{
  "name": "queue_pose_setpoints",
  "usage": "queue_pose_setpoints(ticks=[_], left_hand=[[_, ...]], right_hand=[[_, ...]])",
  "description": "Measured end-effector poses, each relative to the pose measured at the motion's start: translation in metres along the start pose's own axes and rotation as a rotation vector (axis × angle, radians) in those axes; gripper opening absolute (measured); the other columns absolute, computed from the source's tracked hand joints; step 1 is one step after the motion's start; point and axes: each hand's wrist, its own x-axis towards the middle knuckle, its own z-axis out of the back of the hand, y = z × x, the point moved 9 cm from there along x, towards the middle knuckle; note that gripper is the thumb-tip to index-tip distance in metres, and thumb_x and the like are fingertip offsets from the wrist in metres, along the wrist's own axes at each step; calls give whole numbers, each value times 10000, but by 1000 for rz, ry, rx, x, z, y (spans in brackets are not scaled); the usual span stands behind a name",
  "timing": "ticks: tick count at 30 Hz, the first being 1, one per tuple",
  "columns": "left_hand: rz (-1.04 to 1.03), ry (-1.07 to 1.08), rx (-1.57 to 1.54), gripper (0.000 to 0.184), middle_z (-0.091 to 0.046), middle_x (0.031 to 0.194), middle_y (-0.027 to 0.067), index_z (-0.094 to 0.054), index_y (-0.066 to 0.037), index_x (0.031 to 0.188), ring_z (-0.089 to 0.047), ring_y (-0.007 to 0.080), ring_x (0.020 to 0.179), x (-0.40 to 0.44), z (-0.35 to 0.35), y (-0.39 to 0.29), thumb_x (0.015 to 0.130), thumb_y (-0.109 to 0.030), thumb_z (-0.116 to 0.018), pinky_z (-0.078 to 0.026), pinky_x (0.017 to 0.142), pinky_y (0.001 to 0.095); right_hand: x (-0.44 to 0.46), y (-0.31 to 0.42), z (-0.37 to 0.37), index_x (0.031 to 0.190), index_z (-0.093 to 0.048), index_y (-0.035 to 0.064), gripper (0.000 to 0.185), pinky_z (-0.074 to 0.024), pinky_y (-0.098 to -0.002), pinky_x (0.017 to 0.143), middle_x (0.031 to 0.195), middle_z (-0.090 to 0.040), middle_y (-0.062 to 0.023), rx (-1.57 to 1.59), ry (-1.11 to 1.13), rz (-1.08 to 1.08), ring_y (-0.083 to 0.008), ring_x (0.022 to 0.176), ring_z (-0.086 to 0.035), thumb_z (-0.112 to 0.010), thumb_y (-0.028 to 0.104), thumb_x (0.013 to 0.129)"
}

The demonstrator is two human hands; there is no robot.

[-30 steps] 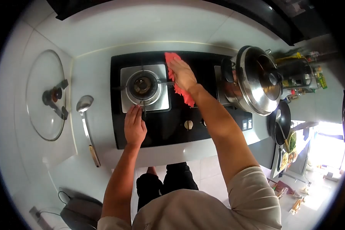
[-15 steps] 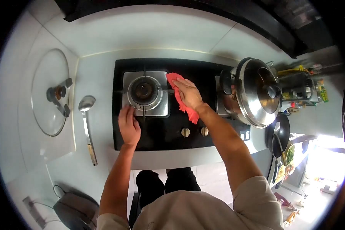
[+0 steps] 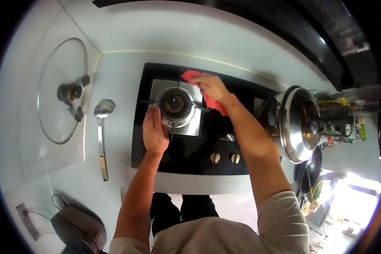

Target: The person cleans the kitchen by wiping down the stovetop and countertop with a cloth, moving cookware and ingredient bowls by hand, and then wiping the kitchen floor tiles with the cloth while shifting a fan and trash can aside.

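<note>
My right hand (image 3: 211, 86) grips a crumpled red cloth (image 3: 213, 103) at the back right corner of the left burner's steel plate. The cloth reaches over the plate's edge onto the black glass. At the front left of the gas burner (image 3: 175, 104), my left hand (image 3: 155, 132) rests with fingers stretched out against the ring and pan support. Its fingertips touch there; whether they press on the support I cannot tell. The burner sits in a square steel plate (image 3: 193, 128) on the black gas hob (image 3: 186, 156).
A large lidded steel pot (image 3: 298, 122) stands on the hob's right side. Two knobs (image 3: 215, 158) sit at the front. Left lie a ladle (image 3: 100, 139) and, against the wall, a glass lid (image 3: 57, 122). A dark pan (image 3: 310, 169) is beyond the pot; a dark appliance (image 3: 78, 228) is lower left.
The view has shifted and tilted. My right hand has moved the cloth back toward the plate's rear corner. My left hand has slid up along the burner's left side.
</note>
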Motion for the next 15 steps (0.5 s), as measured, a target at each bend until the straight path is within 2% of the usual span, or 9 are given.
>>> queue_pose_setpoints(ticks=[2, 4, 6, 9, 10, 12, 15], left_hand=[[0, -1, 2, 508, -602, 1441, 273, -530, 64, 1483, -566, 496, 1358, -2, -4, 3, 999, -85, -579, -486, 1139, 563], [-7, -19, 14, 508, -611, 1427, 270, -536, 62, 1481, -573, 490, 1352, -5, -3, 2, 996, -82, -580, -490, 1138, 558], [-6, -38, 24, 506, -618, 1415, 267, -542, 60, 1480, -579, 484, 1347, -2, -2, 4, 995, -80, -579, -493, 1141, 553], [4, -29, 20, 501, -623, 1407, 262, -550, 56, 1477, -586, 477, 1343, -3, 1, 1, 995, -79, -575, -493, 1147, 546], [5, -22, 21, 499, -623, 1408, 261, -552, 56, 1475, -588, 475, 1342, -3, 0, 1, 995, -79, -574, -492, 1149, 544], [-4, -15, 15, 496, -623, 1409, 258, -555, 55, 1473, -591, 472, 1340, 1, 0, 0, 997, -82, -573, -493, 1149, 542], [6, -17, 5, 493, -625, 1408, 256, -553, 57, 1472, -593, 470, 1336, 0, 1, -1, 1001, -86, -570, -495, 1145, 540]], right_hand=[[-12, -14, 0, 1311, -766, 156, 348, -479, -426, 1194, 1434, -704, -125, 90, -33, -167, -349, 1370, -614, -572, 120, 1024], [-5, -3, -5, 1327, -757, 157, 366, -461, -428, 1216, 1454, -695, -123, 37, 9, -156, -347, 1399, -595, -557, 114, 1024], [16, 15, -17, 1344, -749, 155, 388, -452, -430, 1224, 1464, -689, -117, -68, 67, -14, -348, 1415, -582, -553, 99, 1014], [13, 27, -12, 1312, -746, 106, 390, -509, -461, 1122, 1344, -732, -155, -120, -21, 176, -389, 1308, -642, -580, 15, 970], [2, 15, -7, 1353, -748, 141, 431, -441, -446, 1234, 1470, -692, -83, -94, 6, 52, -332, 1432, -573, -536, 53, 988], [-36, -17, 9, 1342, -753, 132, 431, -435, -449, 1243, 1455, -702, -82, -136, -82, -9, -325, 1436, -572, -532, 40, 984], [-46, -12, 14, 1306, -769, 110, 407, -433, -442, 1254, 1420, -722, -87, -115, -123, -83, -314, 1428, -585, -541, 26, 979]])
